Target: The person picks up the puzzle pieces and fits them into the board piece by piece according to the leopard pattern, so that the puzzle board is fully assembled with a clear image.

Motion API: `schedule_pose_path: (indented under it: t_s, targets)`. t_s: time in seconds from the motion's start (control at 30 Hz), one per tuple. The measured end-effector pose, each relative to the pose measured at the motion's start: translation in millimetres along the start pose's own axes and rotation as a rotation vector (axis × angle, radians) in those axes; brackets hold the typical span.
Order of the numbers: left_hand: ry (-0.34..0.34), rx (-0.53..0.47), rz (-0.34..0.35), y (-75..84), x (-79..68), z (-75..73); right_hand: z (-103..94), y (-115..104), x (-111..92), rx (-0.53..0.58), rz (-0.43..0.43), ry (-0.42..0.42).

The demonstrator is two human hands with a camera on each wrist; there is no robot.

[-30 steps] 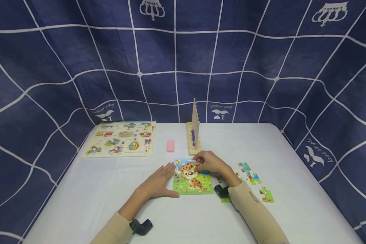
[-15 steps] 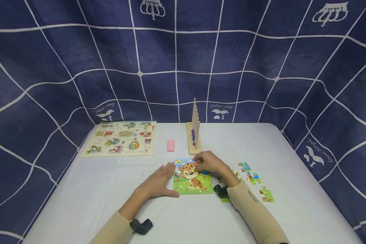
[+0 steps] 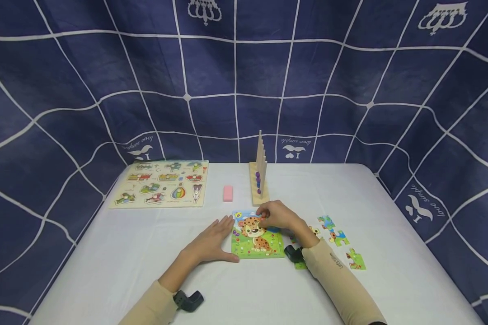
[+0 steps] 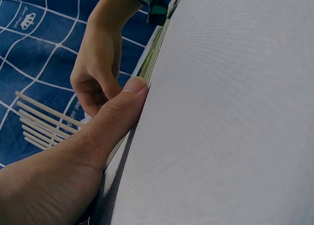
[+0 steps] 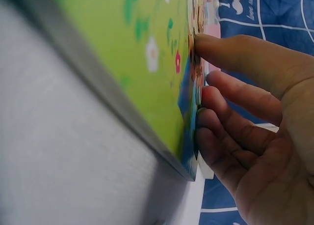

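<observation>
On the white table lies a small green jigsaw board (image 3: 248, 250) with a spotted leopard cub (image 3: 261, 244) on it. My left hand (image 3: 208, 243) rests along its left side, fingers extended and thumb at the lower left corner. The left wrist view shows that thumb (image 4: 120, 104) against the board's edge. Over the upper right of the picture, my right hand (image 3: 279, 215) has its fingers bent down to the surface. In the right wrist view, its thumb and fingertips pinch a jigsaw piece (image 5: 198, 82) low against the board; most of the piece is hidden.
Loose jigsaw pieces (image 3: 355, 259) lie to the right, some under the right forearm. Behind the board stand a wooden peg rack (image 3: 260, 180) with purple and blue beads and a pink block (image 3: 227, 193). A vehicle peg puzzle (image 3: 162, 185) lies back left, before a blue curtain (image 3: 301, 72).
</observation>
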State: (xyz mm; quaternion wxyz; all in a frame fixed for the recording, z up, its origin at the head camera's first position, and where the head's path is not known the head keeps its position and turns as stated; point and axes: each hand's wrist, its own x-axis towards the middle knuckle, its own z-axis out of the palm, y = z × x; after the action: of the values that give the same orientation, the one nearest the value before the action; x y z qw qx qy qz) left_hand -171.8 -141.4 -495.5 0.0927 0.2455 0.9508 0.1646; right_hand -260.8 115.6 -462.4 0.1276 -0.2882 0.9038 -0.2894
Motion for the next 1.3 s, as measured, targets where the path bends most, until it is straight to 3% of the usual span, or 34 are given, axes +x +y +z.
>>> schedule_pose_path:
  t_s: [1.3]
  targets:
    - [-0.004,0.0,-0.012,1.0,-0.1,0.0,-4.5,7.6,-6.6,0.079,0.008,-0.016]
